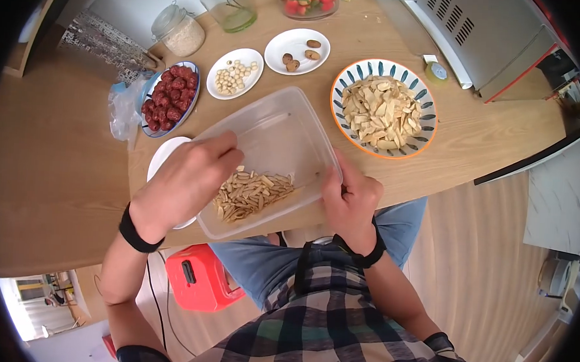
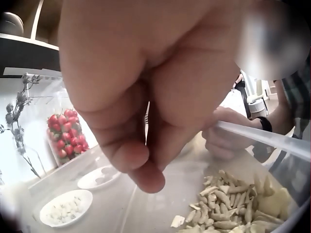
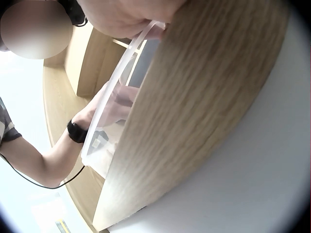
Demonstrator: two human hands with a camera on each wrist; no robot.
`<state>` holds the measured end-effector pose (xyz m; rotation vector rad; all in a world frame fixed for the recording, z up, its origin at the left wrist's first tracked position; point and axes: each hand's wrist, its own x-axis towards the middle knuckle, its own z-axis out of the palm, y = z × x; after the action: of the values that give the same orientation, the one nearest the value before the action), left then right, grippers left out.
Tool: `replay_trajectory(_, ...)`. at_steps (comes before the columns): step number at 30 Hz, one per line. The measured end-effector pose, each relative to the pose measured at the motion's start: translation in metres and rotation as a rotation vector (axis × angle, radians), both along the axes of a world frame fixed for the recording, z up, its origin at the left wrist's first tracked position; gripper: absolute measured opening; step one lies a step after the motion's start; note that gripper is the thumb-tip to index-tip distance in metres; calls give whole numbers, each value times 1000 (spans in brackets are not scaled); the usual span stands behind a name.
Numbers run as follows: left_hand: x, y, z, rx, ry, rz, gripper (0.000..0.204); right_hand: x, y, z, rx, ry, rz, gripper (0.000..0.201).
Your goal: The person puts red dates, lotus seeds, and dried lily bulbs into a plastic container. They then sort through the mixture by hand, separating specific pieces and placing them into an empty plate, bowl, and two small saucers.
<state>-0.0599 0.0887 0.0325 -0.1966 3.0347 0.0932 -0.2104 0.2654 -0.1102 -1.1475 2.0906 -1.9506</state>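
Note:
A translucent plastic container (image 1: 276,124) is tilted over the table's front edge. Slender beige dried pieces (image 1: 253,193) are heaped in its near, lower corner. My right hand (image 1: 349,200) grips the container's right rim, thumb on the near side. Over the container's left side is my left hand (image 1: 195,169), fingers bent and tips drawn together. In the left wrist view, these fingertips (image 2: 148,179) are above the container floor, beside the dried pieces, and nothing shows between them. A white plate (image 1: 163,155) lies partly hidden beneath the left hand and container.
Behind the container stand a plate of red dates (image 1: 171,99), a plate of pale round seeds (image 1: 233,80) and a plate with several brown pieces (image 1: 296,63). A patterned bowl of pale slices (image 1: 382,114) sits right. Glass jars (image 1: 178,31) line the back; a red stool (image 1: 199,278) is below.

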Motion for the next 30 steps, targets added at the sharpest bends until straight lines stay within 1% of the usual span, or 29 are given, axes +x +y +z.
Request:
replay_trajectory(3,-3,6,-1,61,-63,-16,25,-1,1,-2,0,55,0,28)
replay_trajectory(5,-6,2,-11,-32,-113,-40,20,0,1,-3,-20,-23,32,28)
replay_trajectory(8,-9,-1,-25,-30,-141,-67,18,1,1,-3,-37,-39,38,28)
replay_trajectory(11,-11,4,-25,-71,-100,-107,14,0,1,-3,-36,-22,44,28)
replay_trajectory(14,-11,1,-28,-36,-149,-134,11,1,0,-2,-53,-42,47,28)
replay_trajectory(21,-6,-2,-36,-68,-101,-115,9,-1,2,-3,-33,-48,57,27)
replay_trajectory(24,-9,0,-32,-44,-65,-93,10,0,1,-4,-40,-67,59,28)
replay_trajectory(26,-17,5,-21,-19,-172,-9,17,-2,2,0,-31,6,44,28)
replay_trajectory(27,-19,8,-20,-18,-171,-12,17,-2,2,0,-29,6,41,28)
replay_trajectory(29,-21,16,-21,220,-160,18,24,-1,2,0,-37,-12,47,27)
replay_trajectory(30,-23,18,-24,222,-158,18,24,-1,1,0,-35,-10,48,27)
